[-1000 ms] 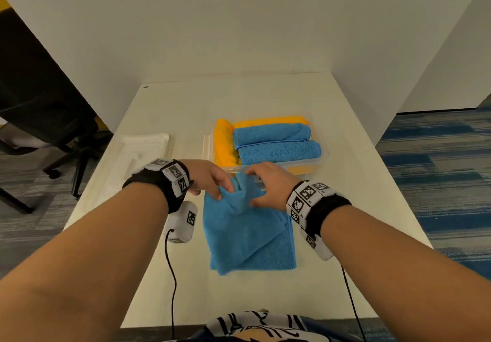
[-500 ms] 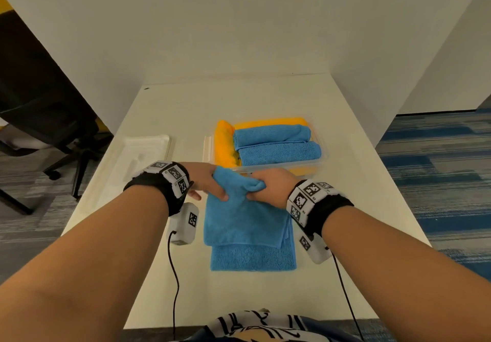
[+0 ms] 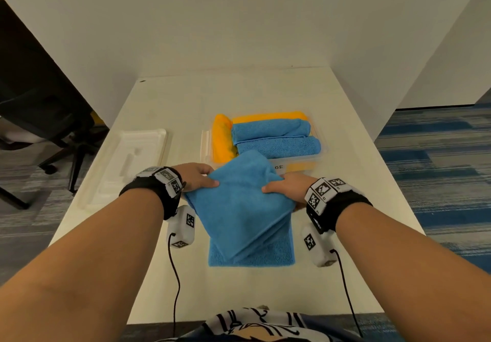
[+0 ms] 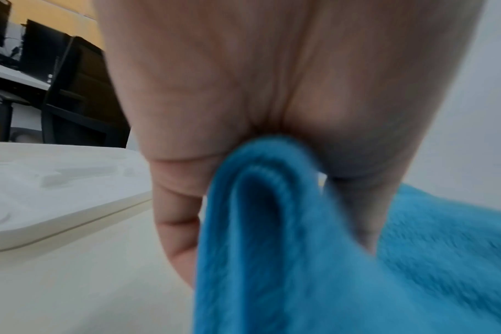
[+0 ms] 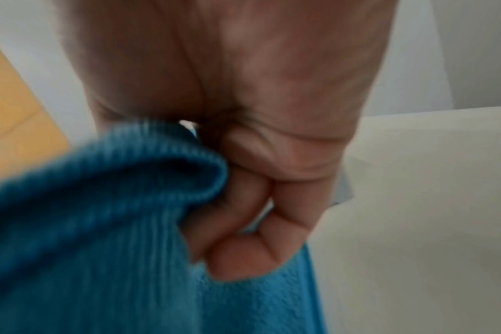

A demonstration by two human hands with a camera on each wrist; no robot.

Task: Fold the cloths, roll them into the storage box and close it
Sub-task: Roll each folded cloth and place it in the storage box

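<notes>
Lifted blue cloth (image 3: 240,203) now hiding storage box (image 3: 300,159) front, hands' (image 3: 196,179) fingertips.

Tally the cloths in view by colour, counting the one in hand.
Blue: 3, two rolled in the storage box, at and, one held by both hands.
Orange: 2, at and.
Total: 5.

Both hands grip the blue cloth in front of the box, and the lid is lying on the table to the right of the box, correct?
Not quite. The lid lies to the left of the box, as the head view shows. The rest holds: left hand and right hand both grip the blue cloth in front of the box.
</notes>
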